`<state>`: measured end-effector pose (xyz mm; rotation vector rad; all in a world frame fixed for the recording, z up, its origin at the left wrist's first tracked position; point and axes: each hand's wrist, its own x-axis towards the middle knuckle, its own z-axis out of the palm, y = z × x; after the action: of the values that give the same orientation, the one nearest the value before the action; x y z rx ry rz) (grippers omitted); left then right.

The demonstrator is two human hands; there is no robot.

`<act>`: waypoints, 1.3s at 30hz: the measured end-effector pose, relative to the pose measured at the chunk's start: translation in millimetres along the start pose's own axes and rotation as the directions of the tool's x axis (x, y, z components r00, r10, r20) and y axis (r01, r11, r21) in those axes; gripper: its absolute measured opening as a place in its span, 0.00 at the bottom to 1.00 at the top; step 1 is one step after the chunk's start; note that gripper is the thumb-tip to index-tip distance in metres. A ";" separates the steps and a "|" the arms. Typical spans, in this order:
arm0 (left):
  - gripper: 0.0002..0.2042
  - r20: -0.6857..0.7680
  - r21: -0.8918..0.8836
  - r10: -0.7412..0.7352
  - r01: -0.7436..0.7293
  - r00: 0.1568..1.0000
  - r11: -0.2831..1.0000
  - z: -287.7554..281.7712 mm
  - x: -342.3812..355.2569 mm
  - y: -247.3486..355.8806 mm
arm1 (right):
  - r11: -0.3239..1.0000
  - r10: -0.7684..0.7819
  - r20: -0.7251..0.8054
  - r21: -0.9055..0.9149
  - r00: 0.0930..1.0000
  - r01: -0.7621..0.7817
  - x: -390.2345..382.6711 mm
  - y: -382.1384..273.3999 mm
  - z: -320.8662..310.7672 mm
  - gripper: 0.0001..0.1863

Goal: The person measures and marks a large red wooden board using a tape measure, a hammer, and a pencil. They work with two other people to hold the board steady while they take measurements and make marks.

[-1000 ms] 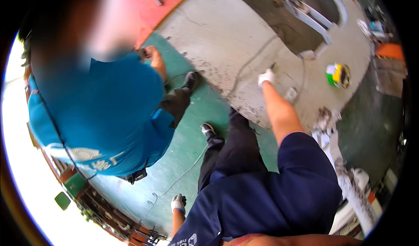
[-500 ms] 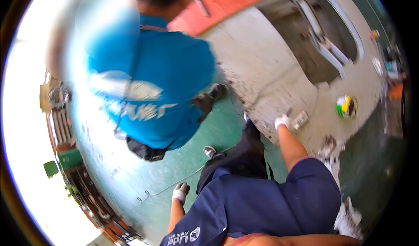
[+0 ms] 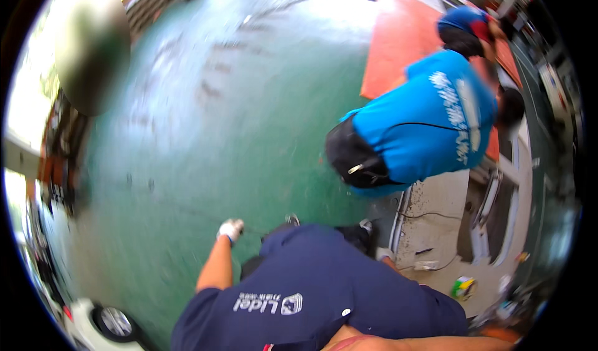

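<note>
My left hand, in a white work glove, hangs over the green floor. Its fingers look curled, and nothing shows in them. My right hand, gloved too, is beside the near edge of a dirt-speckled beige panel. My own body partly covers that hand, so its fingers cannot be made out. On the panel near it lie a slim dark tool and a small pale bottle or tube. A thin dark cable crosses the panel.
A green and yellow tin stands on the panel, whose cutout holds grey metal bars. Ahead to the right a person in blue bends over it; another person is beyond, by an orange sheet. A white car stands lower left.
My view has swung left, so more green floor shows and the blue-shirted person now appears on the right. My right hand has drawn back toward my body, and my left hand appears farther out.
</note>
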<state>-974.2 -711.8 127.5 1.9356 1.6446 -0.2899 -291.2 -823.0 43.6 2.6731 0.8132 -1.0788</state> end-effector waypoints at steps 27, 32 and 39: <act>0.12 0.471 -0.855 -0.724 0.461 0.504 -0.235 -105.2 55.4 -248.0 | 0.988 0.013 0.545 -0.137 0.839 0.073 -76.4 -386.7 48.6 0.26; 0.07 0.236 -0.893 -0.575 0.408 0.783 0.190 -251.0 217.1 -280.5 | 0.992 0.086 0.489 0.039 0.868 -0.120 -57.3 -473.7 59.6 0.26; 0.21 0.448 -0.644 -0.342 0.564 0.826 0.517 -356.2 498.3 -300.4 | 0.952 0.158 0.343 0.196 0.926 -0.235 -27.4 -567.5 55.8 0.25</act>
<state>-1223.3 -78.9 75.0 0.7583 1.6846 -0.0243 -644.4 -374.6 57.8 2.5754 0.3655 -1.5861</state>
